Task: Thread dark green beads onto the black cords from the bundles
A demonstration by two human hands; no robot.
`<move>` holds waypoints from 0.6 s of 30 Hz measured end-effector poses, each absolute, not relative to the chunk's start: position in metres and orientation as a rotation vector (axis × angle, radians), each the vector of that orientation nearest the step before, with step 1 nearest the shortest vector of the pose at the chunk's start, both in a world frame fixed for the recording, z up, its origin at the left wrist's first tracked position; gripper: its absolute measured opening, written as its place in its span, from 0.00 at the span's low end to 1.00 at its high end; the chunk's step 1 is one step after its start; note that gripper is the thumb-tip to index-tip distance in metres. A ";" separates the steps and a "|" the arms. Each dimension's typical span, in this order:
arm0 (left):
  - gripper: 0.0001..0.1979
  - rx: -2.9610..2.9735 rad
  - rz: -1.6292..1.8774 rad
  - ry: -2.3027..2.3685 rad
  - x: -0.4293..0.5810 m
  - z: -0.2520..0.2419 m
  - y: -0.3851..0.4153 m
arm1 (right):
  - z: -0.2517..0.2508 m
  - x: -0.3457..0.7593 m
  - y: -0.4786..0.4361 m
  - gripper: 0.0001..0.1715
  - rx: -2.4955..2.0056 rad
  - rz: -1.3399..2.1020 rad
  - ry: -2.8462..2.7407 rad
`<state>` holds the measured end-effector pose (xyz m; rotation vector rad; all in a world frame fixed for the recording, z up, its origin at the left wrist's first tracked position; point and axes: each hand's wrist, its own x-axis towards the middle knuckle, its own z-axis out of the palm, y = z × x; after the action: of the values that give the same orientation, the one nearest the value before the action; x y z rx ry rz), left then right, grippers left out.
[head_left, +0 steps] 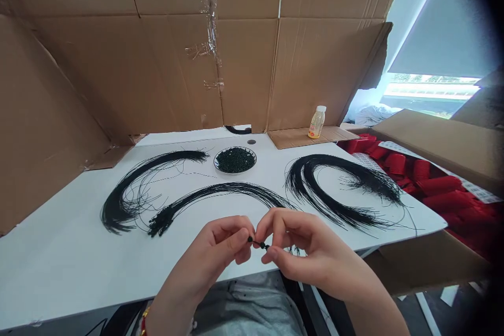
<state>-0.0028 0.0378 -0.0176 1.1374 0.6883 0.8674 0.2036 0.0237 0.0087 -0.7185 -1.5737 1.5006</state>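
Note:
My left hand point(220, 252) and my right hand point(299, 247) meet over the near edge of the white table point(71, 257). Both pinch a short black cord with small dark beads point(259, 243) stretched between the fingertips. Just beyond my hands lies a bundle of black cords point(212, 194) whose beaded ends point left. Further bundles of black cord lie at the left point(134, 189) and at the right point(334, 189). A shallow dish of dark green beads point(235, 159) sits at the table's middle back.
Brown cardboard walls point(157, 63) enclose the table at the back and left. A small bottle of yellow liquid point(317, 122) stands on a cardboard flap at the back right. An open carton of red items point(425, 184) sits to the right of the table.

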 end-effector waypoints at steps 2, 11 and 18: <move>0.16 1.148 0.869 0.699 -0.004 -0.018 0.038 | 0.009 0.204 0.023 0.11 -0.725 1.502 -1.582; 0.18 1.127 0.876 0.719 -0.001 -0.018 0.038 | 0.009 0.204 0.023 0.12 -0.745 1.480 -1.600; 0.19 1.136 0.874 0.735 -0.001 -0.017 0.037 | 0.010 0.204 0.024 0.12 -0.727 1.470 -1.597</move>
<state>-0.0010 0.0373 -0.0166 1.1359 0.7354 0.8743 0.2038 0.0238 0.0097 -0.7268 -1.5971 1.4697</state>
